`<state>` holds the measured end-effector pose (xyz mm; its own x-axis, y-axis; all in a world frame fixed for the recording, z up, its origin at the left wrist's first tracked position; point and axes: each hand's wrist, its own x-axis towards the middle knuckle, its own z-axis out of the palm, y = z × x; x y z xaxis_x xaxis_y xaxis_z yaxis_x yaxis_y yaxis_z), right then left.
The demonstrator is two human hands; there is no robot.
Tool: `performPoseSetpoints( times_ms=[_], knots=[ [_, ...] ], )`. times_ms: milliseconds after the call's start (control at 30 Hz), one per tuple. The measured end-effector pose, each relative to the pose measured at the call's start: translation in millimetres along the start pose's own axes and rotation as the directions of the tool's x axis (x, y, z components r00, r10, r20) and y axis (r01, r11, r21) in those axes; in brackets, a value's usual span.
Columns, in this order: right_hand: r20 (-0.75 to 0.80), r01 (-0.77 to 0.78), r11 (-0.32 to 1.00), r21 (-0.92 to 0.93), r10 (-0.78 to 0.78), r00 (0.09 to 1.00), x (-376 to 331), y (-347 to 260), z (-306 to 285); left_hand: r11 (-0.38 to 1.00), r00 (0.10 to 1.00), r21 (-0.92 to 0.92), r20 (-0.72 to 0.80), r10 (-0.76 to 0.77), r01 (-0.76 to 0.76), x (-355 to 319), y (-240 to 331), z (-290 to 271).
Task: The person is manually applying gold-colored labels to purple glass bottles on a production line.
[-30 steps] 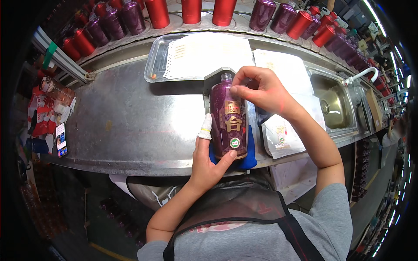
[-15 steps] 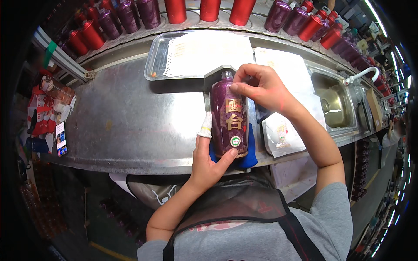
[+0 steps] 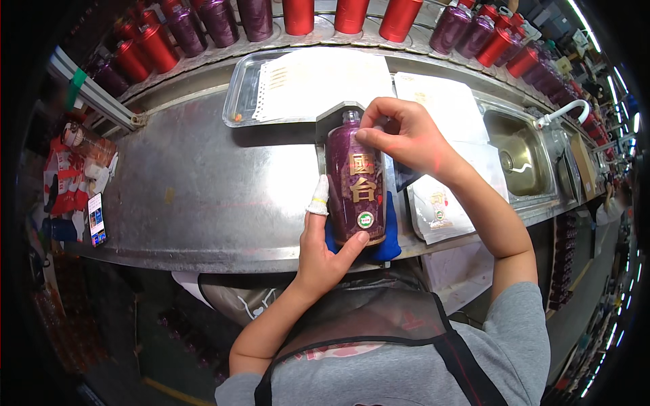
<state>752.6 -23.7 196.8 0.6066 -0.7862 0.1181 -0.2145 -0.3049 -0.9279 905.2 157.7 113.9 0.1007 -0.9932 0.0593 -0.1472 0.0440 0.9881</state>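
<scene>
Purple bottle point(image 3: 355, 179) between both hands

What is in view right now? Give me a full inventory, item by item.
Purple bottle: one, gold characters and a round green seal, lying in a steel jig at the counter's near edge.
Blue pad: one, under the bottle's base.
Steel counter: one, grey.
Metal tray: one, silver, behind the bottle, holding a white sheet stack.
Clear bags: several, right of the bottle.
Sink: one, steel, far right, with a white tap.
Line of bottles: many, red and purple, along the back.
Left hand: holds the bottle's base, white-taped fingertip.
Right hand: pinches the bottle's neck.
</scene>
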Motion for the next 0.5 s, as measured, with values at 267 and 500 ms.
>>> performPoseSetpoints(
  times_ms=[267,500],
  knots=[
    [-0.199,-0.075,0.996,0.045,0.082,0.977,-9,22,-1,0.998,0.999,-0.052,-0.023,0.043,-0.044,5,12,-6],
    [-0.156,-0.251,0.932,0.264,0.298,0.942,-55,32,13,0.986,0.99,-0.15,-0.131,0.047,-0.067,50,44,-18]
  ],
)
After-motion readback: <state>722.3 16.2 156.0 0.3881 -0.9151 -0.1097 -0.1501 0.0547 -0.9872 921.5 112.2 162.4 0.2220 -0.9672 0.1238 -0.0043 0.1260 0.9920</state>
